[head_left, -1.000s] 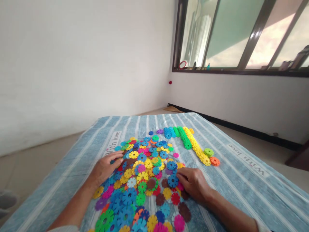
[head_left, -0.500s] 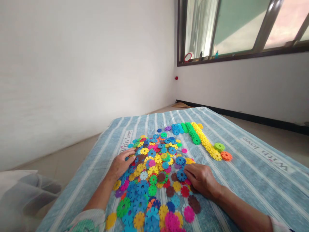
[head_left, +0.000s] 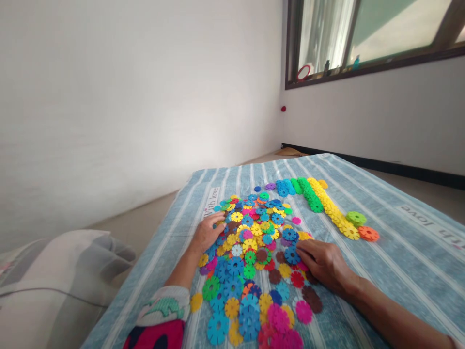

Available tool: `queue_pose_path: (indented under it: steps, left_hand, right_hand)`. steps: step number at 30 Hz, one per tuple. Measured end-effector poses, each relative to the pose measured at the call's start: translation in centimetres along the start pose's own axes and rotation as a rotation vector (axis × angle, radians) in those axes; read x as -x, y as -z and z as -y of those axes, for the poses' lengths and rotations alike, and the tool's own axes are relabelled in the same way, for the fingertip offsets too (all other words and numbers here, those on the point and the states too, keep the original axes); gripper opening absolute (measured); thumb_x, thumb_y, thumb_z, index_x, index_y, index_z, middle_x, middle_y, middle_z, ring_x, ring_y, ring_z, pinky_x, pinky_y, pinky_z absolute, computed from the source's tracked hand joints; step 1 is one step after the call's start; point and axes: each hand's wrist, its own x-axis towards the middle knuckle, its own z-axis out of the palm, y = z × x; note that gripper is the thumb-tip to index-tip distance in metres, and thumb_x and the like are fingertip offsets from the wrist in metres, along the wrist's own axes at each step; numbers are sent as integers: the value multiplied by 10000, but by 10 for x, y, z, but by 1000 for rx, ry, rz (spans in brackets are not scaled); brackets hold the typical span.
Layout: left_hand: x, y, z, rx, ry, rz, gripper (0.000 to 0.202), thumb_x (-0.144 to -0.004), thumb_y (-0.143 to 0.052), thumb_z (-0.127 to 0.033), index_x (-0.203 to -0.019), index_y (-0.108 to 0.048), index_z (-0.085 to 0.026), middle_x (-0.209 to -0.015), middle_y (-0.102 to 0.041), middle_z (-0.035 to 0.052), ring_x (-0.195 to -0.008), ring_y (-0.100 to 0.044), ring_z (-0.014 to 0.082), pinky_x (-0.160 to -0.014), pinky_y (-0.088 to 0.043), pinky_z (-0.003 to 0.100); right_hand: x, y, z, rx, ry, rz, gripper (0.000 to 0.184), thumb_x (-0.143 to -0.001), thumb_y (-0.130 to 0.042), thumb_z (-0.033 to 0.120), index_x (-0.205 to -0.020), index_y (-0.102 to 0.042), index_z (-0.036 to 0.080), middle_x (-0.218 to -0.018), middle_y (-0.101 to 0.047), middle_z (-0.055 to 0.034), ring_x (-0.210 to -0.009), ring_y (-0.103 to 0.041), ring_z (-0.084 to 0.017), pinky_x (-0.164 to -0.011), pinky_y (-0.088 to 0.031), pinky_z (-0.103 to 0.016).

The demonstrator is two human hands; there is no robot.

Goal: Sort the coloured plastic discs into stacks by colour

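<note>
A wide, loose pile of notched plastic flower discs (head_left: 256,228) in many colours lies on the striped cloth. At the left edge of the pile is my left hand (head_left: 208,233), its fingers reaching over the discs and the thumb apart. My right hand (head_left: 329,261) rests low at the right edge, fingers drawn together beside a blue disc (head_left: 291,255). What sits between those fingertips is hidden. Beyond it, discs are lined up in rows: a long yellow row (head_left: 332,209), a green row (head_left: 311,196) and a short blue row (head_left: 282,188).
A blue striped cloth (head_left: 385,276) covers the bed-like surface. Lime green discs (head_left: 356,218) and orange discs (head_left: 369,233) lie beside the yellow row. White sheer fabric (head_left: 69,271) stands at left. A window (head_left: 385,34) with a small red-rimmed mirror (head_left: 303,72) is at back right.
My view has turned a little to the left, so everything appears farther right. Both hands stay in nearly the same places against the pile. More of my left sleeve shows.
</note>
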Motion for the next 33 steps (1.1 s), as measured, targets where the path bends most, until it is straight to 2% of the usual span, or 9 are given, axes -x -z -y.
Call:
queue_pose_path:
  steps: [5, 12, 17, 24, 33]
  left_hand:
    - [2, -3, -4, -7, 22, 7, 363, -752, -554, -411, -953, -744, -175, -1247, -676, 118, -1198, -600, 258, -1114, -397, 445]
    - [3, -4, -4, -6, -20, -7, 303, -761, -569, -375, -937, -743, -199, -1238, -685, 88, -1191, -605, 251, -1107, -409, 448]
    - [2, -8, -4, -31, -29, -7, 315, -750, -587, -366, -948, -736, -172, -1247, -677, 115, -1195, -603, 259, -1108, -405, 447]
    - [2, -15, -6, -34, -83, -39, 268, -745, -622, -377, -919, -736, -208, -1181, -710, 72, -1171, -615, 248, -1078, -442, 427]
    - [4, -18, -16, -132, -101, -35, 279, -755, -638, -371, -975, -716, -217, -1174, -708, 75, -1169, -611, 256, -1058, -454, 427]
  right_hand:
    - [1, -1, 1, -17, -29, -13, 337, -961, -402, 371, -815, -678, 244, -725, -673, -42, -660, -617, -174, -642, -440, -266]
    - [0, -2, 2, 22, -30, 8, 354, -961, -382, 361, -786, -664, 237, -720, -676, -41, -660, -617, -169, -630, -430, -264]
    - [-1, 0, 7, 38, -10, 4, 377, -974, -363, 360, -797, -665, 219, -712, -673, -42, -663, -620, -162, -623, -424, -252]
    - [1, -1, 5, 73, -4, 19, 342, -967, -386, 320, -799, -667, 220, -731, -686, -33, -651, -628, -159, -620, -419, -255]
    - [0, 2, 6, 57, -17, 7, 352, -962, -390, 349, -801, -679, 229, -704, -681, -29, -638, -628, -162, -611, -432, -253]
